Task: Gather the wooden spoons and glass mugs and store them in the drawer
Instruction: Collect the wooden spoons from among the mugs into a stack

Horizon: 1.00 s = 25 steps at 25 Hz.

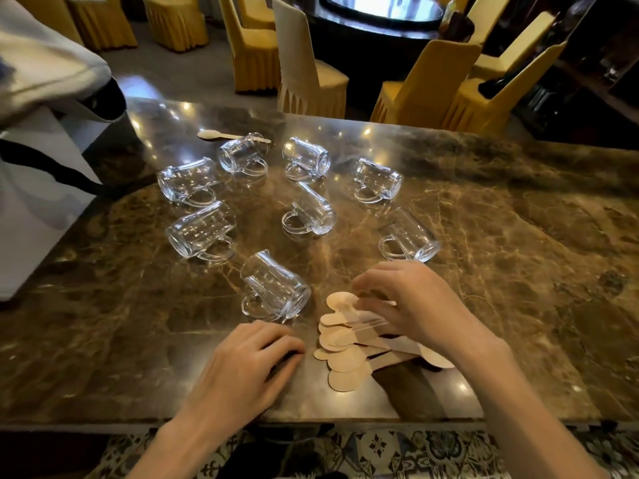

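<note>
Several clear glass mugs lie on their sides across the brown marble table point(518, 254), the nearest mug point(275, 288) just above my left hand. A bunch of flat wooden spoons point(345, 347) is fanned out near the front edge, bowls pointing left. My right hand point(411, 305) lies over the spoon handles with its fingers curled down onto them. My left hand point(249, 361) rests on the table beside the spoon bowls, fingers loosely bent, holding nothing. One single wooden spoon point(221, 135) lies apart at the far side, behind a mug point(242, 155).
Another person's light sleeve point(45, 63) reaches in at the upper left. Yellow-covered chairs point(256, 46) stand beyond the table's far edge, around a dark round table point(373, 25). A patterned floor point(397, 447) shows below the near edge. No drawer is visible.
</note>
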{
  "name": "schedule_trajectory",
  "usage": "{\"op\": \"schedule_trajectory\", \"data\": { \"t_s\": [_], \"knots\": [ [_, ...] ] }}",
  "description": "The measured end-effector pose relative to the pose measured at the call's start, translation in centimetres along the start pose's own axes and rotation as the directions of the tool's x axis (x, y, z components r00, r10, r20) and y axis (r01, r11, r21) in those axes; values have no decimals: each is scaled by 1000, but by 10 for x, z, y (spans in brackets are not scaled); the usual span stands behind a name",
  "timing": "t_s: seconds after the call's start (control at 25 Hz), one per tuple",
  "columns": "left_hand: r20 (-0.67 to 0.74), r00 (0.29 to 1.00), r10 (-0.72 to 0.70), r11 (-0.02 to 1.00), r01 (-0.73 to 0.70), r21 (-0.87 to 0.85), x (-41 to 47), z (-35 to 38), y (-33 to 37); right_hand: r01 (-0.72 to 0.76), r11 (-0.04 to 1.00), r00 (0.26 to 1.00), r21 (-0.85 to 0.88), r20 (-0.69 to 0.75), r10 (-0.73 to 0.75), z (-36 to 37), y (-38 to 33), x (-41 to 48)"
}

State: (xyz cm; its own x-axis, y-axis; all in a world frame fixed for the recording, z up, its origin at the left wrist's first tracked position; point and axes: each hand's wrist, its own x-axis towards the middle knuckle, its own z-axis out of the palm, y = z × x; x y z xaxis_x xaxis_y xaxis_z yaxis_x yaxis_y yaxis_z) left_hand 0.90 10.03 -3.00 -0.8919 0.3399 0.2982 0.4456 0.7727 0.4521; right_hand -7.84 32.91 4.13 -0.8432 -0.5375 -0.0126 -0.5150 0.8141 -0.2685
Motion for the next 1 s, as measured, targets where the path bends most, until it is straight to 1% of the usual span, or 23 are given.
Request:
{"op": "schedule_trajectory", "data": {
  "t_s": [0.12,0.24,0.36,0.52,0.64,0.76,0.88,0.92,1.0],
  "knots": [
    [1,1000,25,1000,-25,11,-1,2,-2,5,1000,997,8,-81,-5,-19,-8,29],
    [6,999,31,999,-31,10,0,4,-5,-5,997,990,73,-142,15,-34,-17,65],
    [14,999,30,999,-31,10,1,4,-6,23,991,982,130,-190,2,-45,-25,106],
    [34,997,75,996,-76,36,4,4,-8,59,993,970,101,-241,-33,-47,-36,167],
    [44,992,117,991,-119,62,6,5,-10,42,995,970,88,-243,-19,-46,-40,210],
    [42,990,133,990,-135,39,11,7,-11,53,996,970,76,-242,-33,-41,-42,251],
    [108,979,172,985,-170,-30,16,11,-13,35,997,977,73,-212,-19,-32,-42,292],
    [142,971,192,979,-180,-97,16,13,-16,21,997,981,79,-194,-6,-27,-42,306],
    [224,960,168,976,-131,-172,16,14,-19,-10,997,990,83,-142,22,-19,-43,330]
  ]
}}
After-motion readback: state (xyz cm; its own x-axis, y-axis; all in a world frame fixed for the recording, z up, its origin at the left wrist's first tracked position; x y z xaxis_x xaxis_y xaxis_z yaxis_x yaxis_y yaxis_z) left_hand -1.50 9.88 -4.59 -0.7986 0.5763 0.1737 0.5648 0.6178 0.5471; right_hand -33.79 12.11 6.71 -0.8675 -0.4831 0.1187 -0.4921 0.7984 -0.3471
